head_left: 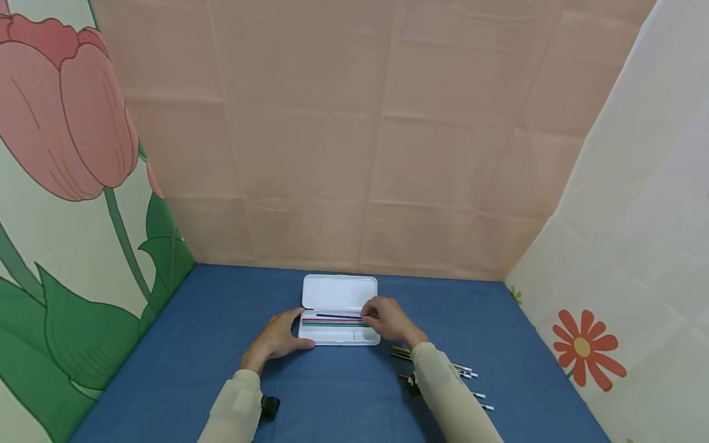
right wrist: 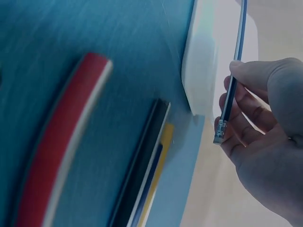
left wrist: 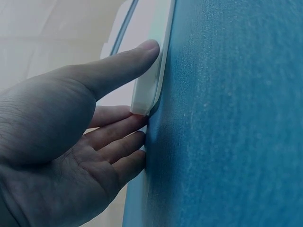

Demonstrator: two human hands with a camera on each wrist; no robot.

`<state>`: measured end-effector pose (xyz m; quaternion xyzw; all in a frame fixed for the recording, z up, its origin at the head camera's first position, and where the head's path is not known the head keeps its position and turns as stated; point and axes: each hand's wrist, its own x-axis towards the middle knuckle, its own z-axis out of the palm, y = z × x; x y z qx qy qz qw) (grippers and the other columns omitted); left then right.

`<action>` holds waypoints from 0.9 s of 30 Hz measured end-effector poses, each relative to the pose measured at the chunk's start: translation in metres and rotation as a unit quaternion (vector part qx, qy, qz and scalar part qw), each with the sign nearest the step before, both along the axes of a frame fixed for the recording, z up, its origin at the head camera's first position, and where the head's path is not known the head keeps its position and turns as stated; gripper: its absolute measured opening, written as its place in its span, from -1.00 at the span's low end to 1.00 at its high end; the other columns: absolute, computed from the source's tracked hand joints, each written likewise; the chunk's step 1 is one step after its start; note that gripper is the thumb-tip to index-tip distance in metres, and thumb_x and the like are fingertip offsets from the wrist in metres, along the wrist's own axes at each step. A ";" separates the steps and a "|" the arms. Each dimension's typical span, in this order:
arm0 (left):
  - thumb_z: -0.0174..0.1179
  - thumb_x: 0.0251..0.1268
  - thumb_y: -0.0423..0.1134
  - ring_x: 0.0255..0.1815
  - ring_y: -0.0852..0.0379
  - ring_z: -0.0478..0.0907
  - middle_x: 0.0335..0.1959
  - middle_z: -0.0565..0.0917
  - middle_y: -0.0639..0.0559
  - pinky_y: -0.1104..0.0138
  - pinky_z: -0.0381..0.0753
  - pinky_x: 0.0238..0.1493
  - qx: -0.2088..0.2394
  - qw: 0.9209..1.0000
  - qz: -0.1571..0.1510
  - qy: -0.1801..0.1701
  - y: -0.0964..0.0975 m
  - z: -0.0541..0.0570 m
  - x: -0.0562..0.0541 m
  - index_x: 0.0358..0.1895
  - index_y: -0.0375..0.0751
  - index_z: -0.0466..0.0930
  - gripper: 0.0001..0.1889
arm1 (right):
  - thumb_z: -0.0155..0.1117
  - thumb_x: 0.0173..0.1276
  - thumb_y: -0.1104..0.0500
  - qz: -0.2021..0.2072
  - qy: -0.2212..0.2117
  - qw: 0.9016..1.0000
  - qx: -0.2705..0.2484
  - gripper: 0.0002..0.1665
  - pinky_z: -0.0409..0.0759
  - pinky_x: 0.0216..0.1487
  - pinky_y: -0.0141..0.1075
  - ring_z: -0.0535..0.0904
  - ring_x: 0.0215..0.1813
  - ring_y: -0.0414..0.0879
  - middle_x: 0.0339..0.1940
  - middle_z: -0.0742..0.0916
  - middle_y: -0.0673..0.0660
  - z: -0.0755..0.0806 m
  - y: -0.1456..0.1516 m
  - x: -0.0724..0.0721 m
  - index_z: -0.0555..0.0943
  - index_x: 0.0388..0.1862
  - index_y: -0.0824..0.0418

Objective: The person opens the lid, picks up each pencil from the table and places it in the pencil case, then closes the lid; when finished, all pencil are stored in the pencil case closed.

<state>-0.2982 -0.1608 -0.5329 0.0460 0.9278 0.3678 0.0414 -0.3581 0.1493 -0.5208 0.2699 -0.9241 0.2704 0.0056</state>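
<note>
A white pencil case [head_left: 340, 336] lies with its lid [head_left: 340, 292] raised at the back. Several coloured pencils [head_left: 332, 323] lie side by side inside it. My left hand [head_left: 279, 335] holds the case's left end, thumb along the front edge and fingers at the far side; in the left wrist view the thumb of that hand [left wrist: 71, 127] presses the case wall [left wrist: 149, 85]. Over the case's right part, my right hand [head_left: 388, 319] pinches a dark blue pencil [right wrist: 231, 90] between thumb and fingers, near its metal-banded end.
Several more pencils [head_left: 462, 369] lie on the blue tabletop [head_left: 332, 400] at right, partly under the right forearm. The right wrist view shows a red pencil [right wrist: 66, 137] and a dark pencil [right wrist: 142, 161] close by. A beige cloth wall [head_left: 360, 154] stands behind the table.
</note>
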 end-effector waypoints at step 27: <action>0.70 0.28 -0.08 0.72 -0.49 0.39 0.69 0.48 -0.40 -0.41 0.39 0.70 -0.010 1.000 0.001 0.002 0.000 0.002 0.001 0.70 -0.31 0.39 0.00 | 0.49 0.57 0.32 0.001 0.032 0.999 -0.007 -0.90 0.81 0.01 -0.17 0.72 -0.11 -0.12 -0.15 0.85 0.10 -0.012 -0.040 -0.010 0.90 -0.08 0.22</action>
